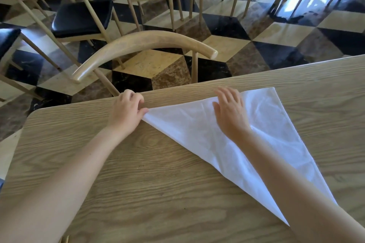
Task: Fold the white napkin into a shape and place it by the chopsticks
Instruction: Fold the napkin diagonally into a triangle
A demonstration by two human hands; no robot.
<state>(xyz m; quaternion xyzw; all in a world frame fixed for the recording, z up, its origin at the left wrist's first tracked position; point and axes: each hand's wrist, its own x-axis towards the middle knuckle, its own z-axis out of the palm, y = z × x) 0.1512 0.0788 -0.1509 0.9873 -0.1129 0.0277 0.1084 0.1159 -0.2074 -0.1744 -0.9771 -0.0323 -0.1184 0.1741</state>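
Observation:
A white napkin lies flat on the wooden table, folded into a large triangle. One corner points left, one lies at the far right, and one reaches toward the near right. My left hand pinches the left corner near the table's far edge. My right hand rests flat on the napkin's middle with fingers spread, and its forearm covers part of the cloth. Something thin and tan shows at the bottom edge, left of centre; I cannot tell whether it is the chopsticks.
A wooden chair with a curved backrest stands just past the table's far edge. More chairs with dark seats stand behind on a chequered marble floor. The table's left corner is rounded.

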